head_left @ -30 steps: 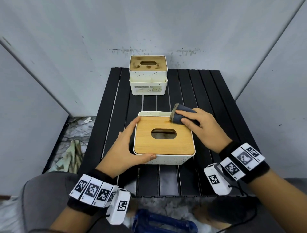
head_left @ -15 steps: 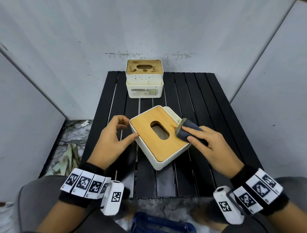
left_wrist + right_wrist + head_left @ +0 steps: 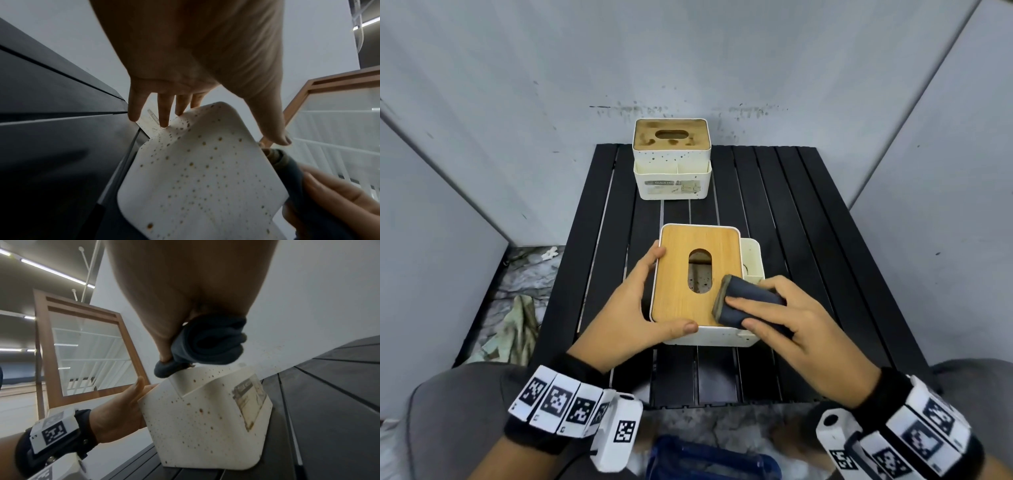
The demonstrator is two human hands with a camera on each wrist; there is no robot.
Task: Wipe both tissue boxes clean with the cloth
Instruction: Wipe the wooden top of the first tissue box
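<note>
- The near tissue box (image 3: 697, 274) sits in the centre of the head view on the black slatted table (image 3: 791, 222), its wooden lid up and the oval slot running away from the camera.
- Its white side compartment lies on the right of the lid, partly behind the cloth.
- The left hand (image 3: 633, 308) braces this box: its fingers are straight against the left wall and its thumb lies along the front edge of the lid.
- In the left wrist view the fingertips (image 3: 164, 123) touch the white wall near a printed label, and that wall is speckled with brown spots.
- The right hand (image 3: 791, 322) holds a folded dark blue cloth (image 3: 746, 303), fingers curled over it, at the lower right corner of the lid.
- The cloth's folded edge looks brownish, though the right wrist view is too dim to tell more.
- The right wrist view shows the cloth (image 3: 205, 344) bunched under the palm, touching the top corner of the spotted box.
- The far tissue box (image 3: 672, 159) stands at the upper centre of the head view, at the table's back edge, well apart from both hands, its lid darkly smudged.
</note>
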